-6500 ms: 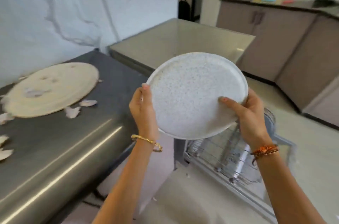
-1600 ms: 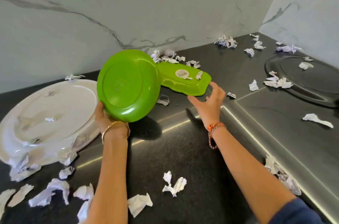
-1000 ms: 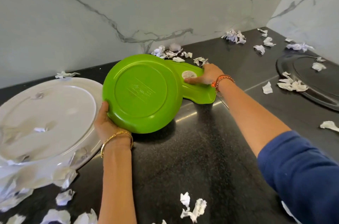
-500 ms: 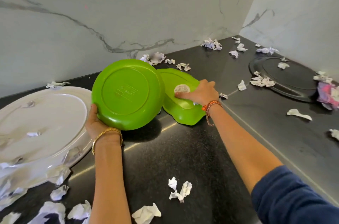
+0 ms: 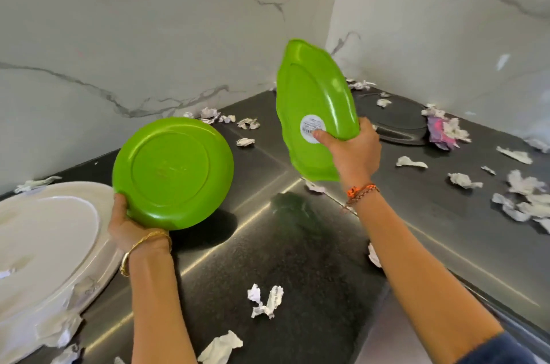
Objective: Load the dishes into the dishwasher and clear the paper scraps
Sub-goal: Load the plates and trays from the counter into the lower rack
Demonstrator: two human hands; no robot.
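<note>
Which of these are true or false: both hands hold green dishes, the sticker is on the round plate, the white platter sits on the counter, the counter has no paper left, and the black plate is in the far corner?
1. Each hand holds a green dish. True: the left hand grips the round green plate, and the right hand grips the oval green dish.
2. The white sticker is on the round plate. False: the sticker is on the oval dish.
3. The white platter rests on the counter. True.
4. No paper is left on the counter. False: paper scraps lie all over it.
5. The black plate lies near the far corner. True.
</note>
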